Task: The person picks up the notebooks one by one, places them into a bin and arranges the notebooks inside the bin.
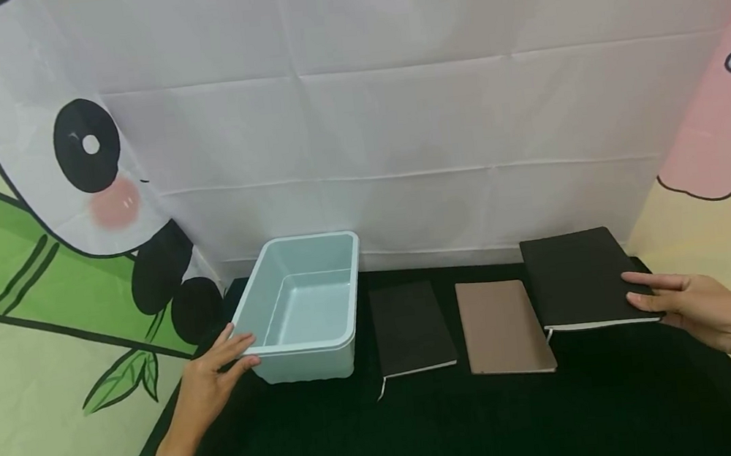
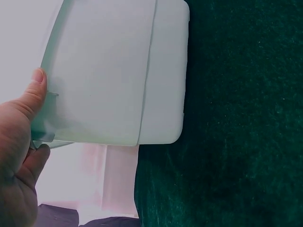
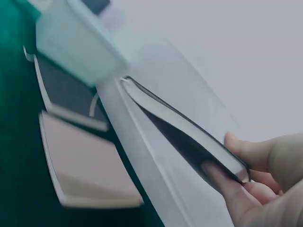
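My right hand (image 1: 703, 305) pinches the right edge of a large black notebook (image 1: 585, 280), thumb on one cover and fingers on the other. In the right wrist view that notebook (image 3: 184, 127) is raised off the table, its white page edges showing and a ribbon hanging from it. At the near left corner of a light blue plastic bin (image 1: 309, 362), my left hand (image 1: 208, 382) grips the rim. The left wrist view shows the thumb (image 2: 37, 87) against the bin's wall. Between bin and raised notebook lie a smaller black notebook (image 1: 411, 330) and a brown notebook (image 1: 504, 328).
A dark green cloth (image 1: 425, 435) covers the table. Behind it hangs a white backdrop (image 1: 395, 122), with a printed panda (image 1: 43, 178) on the left and a pink figure (image 1: 713, 128) on the right. The smaller black notebook has a white ribbon (image 1: 382, 389) trailing forward.
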`<state>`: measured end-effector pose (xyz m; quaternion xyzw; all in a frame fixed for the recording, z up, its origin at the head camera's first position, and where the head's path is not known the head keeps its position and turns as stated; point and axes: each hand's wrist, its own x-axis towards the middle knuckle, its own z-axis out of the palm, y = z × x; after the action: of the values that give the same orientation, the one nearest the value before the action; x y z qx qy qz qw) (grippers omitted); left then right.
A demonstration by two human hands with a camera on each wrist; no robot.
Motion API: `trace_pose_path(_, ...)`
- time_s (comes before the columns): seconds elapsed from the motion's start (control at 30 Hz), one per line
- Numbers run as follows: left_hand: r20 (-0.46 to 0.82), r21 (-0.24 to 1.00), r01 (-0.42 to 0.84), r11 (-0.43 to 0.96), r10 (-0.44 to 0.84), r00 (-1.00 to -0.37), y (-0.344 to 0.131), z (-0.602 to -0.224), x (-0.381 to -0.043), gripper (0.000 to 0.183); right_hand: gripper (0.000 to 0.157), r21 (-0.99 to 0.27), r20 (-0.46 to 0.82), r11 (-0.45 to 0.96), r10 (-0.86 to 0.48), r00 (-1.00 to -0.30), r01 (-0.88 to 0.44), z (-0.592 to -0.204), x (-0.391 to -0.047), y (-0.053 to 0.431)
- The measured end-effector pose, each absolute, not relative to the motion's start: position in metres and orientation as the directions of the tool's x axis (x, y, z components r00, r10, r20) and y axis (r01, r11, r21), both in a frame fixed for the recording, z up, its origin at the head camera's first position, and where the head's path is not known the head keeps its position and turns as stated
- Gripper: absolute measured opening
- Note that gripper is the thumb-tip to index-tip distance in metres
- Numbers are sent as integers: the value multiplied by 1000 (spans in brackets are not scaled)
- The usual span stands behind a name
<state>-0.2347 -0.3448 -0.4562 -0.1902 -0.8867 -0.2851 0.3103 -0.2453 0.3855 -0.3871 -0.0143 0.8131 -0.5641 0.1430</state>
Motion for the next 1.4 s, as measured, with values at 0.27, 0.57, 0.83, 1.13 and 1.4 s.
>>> trace_pose_path(0.27, 621, 409, 500, 764, 169, -765, -348, -451, -232, 43, 36, -980, -185, 114, -212, -960, 164, -359, -242, 326)
trace_pose_path(0.57, 531, 448, 437, 780, 161, -832, -349, -444, -228, 42, 41, -987, -153, 97, -269, -951, 131, -341, -251, 272)
trace_pose_path(0.83, 558, 385, 485, 785, 221, -800, -353, -443, -229, 38, 60, -984, -160, 126, -295, -942, 128, -327, -264, 237)
trace_pose_path(1.13, 570, 338, 490, 803, 240, -786, -352, -443, -229, 35, 67, -991, -133, 38, -302, -944, 128, -314, -292, 203)
trace_pose_path(1.4, 579, 321, 492, 809, 243, -778, -347, -444, -231, 37, 67, -990, -133, -14, -301, -944, 143, -302, -322, 168)
